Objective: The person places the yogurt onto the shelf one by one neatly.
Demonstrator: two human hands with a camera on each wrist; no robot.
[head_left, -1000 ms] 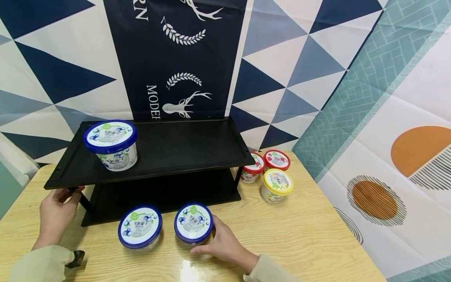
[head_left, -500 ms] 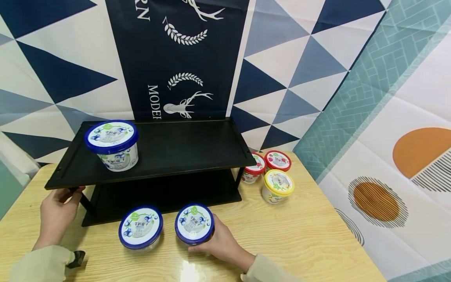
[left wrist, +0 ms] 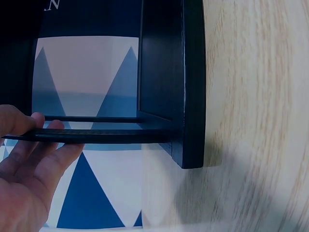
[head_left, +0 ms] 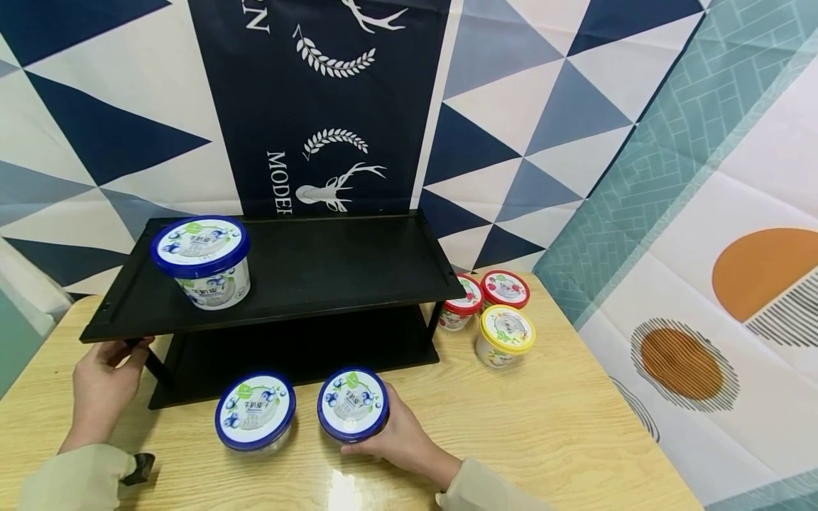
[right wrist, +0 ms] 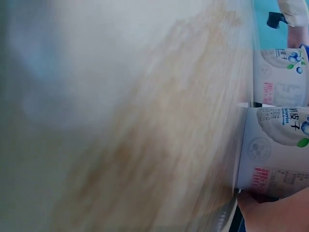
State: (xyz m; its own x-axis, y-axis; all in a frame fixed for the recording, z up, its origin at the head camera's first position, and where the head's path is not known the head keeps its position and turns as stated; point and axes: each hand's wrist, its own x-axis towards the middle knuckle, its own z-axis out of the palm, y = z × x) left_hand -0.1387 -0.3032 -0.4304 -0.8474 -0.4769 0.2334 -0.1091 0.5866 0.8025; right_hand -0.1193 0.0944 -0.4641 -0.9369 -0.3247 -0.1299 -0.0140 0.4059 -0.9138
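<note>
My left hand [head_left: 105, 383] grips the front left post of a black two-tier rack [head_left: 332, 259]. In the left wrist view the thumb and fingers close around that post [left wrist: 111, 137]. My right hand [head_left: 409, 440] holds a blue-lidded, blueberry-printed yogurt tub [head_left: 353, 403] by its right side, in front of the rack; the right wrist view has the thumb low against its white wall. To its left a second blue-lidded tub [head_left: 254, 411] stands upright. Another blue-lidded tub [head_left: 203, 262] sits on the upper shelf's left end.
Right of the rack, two red-lidded tubs [head_left: 505, 289] and a yellow-lidded tub [head_left: 507, 330] stand close together on the wooden table [head_left: 543, 426]. The rack's back lies near a patterned wall covering [head_left: 345, 106]. A black strap end [head_left: 138, 468] hangs by my left sleeve.
My right hand has closed in slightly around the tub, its thumb shifting a little left along the front. The left hand and the rack stay put.
</note>
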